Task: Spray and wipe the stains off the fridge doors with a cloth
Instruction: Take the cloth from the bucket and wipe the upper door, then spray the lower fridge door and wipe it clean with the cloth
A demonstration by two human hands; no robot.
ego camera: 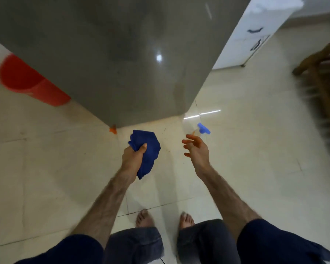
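Note:
The grey glossy fridge door [122,54] fills the upper middle of the head view, right in front of me. My left hand [133,155] is closed on a crumpled dark blue cloth [147,149], held low before the fridge's bottom edge. My right hand [196,149] holds a clear spray bottle with a blue trigger head [203,128]; the fingers are partly spread around its neck, and the bottle body is nearly invisible against the floor. Both hands hang above the tiles, short of the door.
A red bucket [27,80] stands left of the fridge. A white cabinet [251,31] is at the right, and a brown wooden chair [322,73] sits further right. Cream floor tiles [46,168] surround my bare feet [144,218]. A small orange piece [112,129] lies at the fridge's corner.

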